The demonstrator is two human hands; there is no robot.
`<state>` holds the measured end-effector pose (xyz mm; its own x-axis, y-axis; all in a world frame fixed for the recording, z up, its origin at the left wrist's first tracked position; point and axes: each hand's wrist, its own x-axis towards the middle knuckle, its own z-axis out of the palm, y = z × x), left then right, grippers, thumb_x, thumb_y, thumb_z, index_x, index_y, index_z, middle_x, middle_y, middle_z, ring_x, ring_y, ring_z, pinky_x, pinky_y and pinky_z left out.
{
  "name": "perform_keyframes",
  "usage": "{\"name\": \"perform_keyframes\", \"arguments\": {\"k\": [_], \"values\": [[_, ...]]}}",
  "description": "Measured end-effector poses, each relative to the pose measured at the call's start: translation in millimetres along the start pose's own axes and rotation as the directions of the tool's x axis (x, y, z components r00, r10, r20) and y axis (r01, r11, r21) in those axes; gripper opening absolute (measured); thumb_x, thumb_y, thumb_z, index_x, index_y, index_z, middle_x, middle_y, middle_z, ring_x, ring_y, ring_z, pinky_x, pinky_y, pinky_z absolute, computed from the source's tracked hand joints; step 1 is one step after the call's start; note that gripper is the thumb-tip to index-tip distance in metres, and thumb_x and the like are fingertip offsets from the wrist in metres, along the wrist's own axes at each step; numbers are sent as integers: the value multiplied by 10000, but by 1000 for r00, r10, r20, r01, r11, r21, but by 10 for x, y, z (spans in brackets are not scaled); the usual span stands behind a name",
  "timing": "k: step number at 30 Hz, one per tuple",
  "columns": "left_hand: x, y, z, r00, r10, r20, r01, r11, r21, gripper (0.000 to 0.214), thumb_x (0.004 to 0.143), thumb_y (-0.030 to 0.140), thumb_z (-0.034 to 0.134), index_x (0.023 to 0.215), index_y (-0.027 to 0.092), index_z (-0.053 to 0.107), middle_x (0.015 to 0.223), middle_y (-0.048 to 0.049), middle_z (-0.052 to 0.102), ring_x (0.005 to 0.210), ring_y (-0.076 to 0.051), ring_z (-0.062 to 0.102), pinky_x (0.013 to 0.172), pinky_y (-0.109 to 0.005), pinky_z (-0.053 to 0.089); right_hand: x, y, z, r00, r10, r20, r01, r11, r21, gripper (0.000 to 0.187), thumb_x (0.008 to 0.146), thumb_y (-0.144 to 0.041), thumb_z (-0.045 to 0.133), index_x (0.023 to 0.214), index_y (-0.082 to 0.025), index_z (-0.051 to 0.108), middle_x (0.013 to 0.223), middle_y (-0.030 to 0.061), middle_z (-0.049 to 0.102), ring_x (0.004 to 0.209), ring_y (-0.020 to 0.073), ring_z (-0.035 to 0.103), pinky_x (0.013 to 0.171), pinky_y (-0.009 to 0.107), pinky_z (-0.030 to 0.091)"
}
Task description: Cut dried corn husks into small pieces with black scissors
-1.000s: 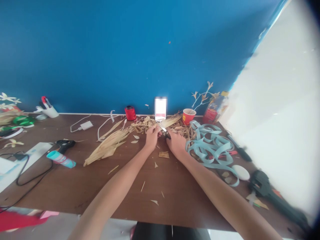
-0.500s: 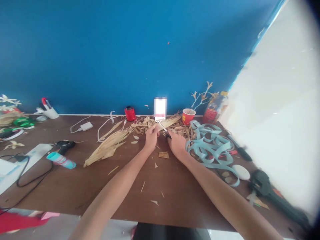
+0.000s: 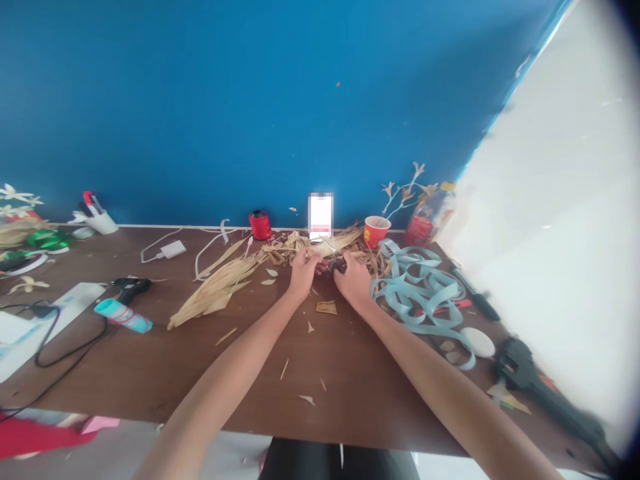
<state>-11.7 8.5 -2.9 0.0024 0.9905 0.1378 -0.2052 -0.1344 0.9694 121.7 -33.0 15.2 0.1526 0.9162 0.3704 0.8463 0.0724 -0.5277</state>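
My right hand (image 3: 351, 275) is closed around the dark handles of a pair of scissors (image 3: 336, 262), whose thin metal blades point up and left. Close beside it, my left hand (image 3: 304, 272) has its fingers pinched together near the blades; whatever small piece they hold is too small to make out. Behind both hands lies a heap of dried corn husk strips and scraps (image 3: 286, 249). A larger bundle of dry husk (image 3: 213, 293) rests left of my left hand. Just in front of the hands is a small brown husk scrap (image 3: 327, 307).
A lit phone (image 3: 321, 217) leans against the blue wall. On the right are a red paper cup (image 3: 377, 233), a tangle of light blue ribbon (image 3: 420, 287) and a black glue gun (image 3: 520, 367). Leftward stand a red tin (image 3: 260, 225), a charger (image 3: 173, 249) and a blue roll (image 3: 123, 315).
The scissors have turned, their blades showing less beside my left fingers. My left fingers have shifted slightly right, and my right hand has rotated a little around the handles.
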Motion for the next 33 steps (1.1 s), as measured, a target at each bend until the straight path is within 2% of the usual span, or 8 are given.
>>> {"name": "perform_keyframes", "arguments": {"k": [5,9,13,16,22,33], "values": [[4,-9,-5,999,15,-32,-15,1000,8,188,818,342,597,887,173,556,739,-28,656,574,-128,591,513,-232,428,39,19,-1,1000,15,19,-17,996,91,289,774,-263,543,1042,-231,646,775,28,677,754,207,613,674,260,398],[4,20,-10,996,38,-86,-40,999,-16,203,793,355,638,811,167,566,713,3,584,605,-102,551,526,-208,405,51,24,27,996,-41,79,28,988,149,198,800,-336,549,931,-239,661,768,15,676,757,195,609,673,253,397],[16,51,-27,992,15,-127,-33,989,-147,285,735,391,704,720,158,540,588,47,473,533,-66,440,529,-198,360,32,15,63,991,-81,108,76,996,55,217,818,-355,538,965,-254,661,840,31,697,817,215,619,690,268,393],[26,60,-32,991,-4,-133,-22,981,-194,324,687,403,745,712,148,546,611,43,493,545,-60,439,541,-201,359,13,-5,60,984,-97,150,100,995,-11,221,830,-358,526,975,-254,656,849,42,699,812,224,624,678,275,384],[25,30,-38,996,5,-85,-19,987,-161,312,700,397,743,781,135,595,647,38,508,574,-60,448,558,-198,361,6,-19,46,978,-90,187,103,993,-63,246,850,-378,517,1011,-250,653,867,49,703,812,222,628,676,274,380],[31,16,-33,997,51,-59,-57,994,-91,330,732,437,710,796,141,580,648,39,511,553,-59,443,549,-201,365,26,-11,51,975,-82,204,95,994,-54,271,849,-329,508,1066,-257,654,906,53,711,855,227,637,717,278,406]]}}
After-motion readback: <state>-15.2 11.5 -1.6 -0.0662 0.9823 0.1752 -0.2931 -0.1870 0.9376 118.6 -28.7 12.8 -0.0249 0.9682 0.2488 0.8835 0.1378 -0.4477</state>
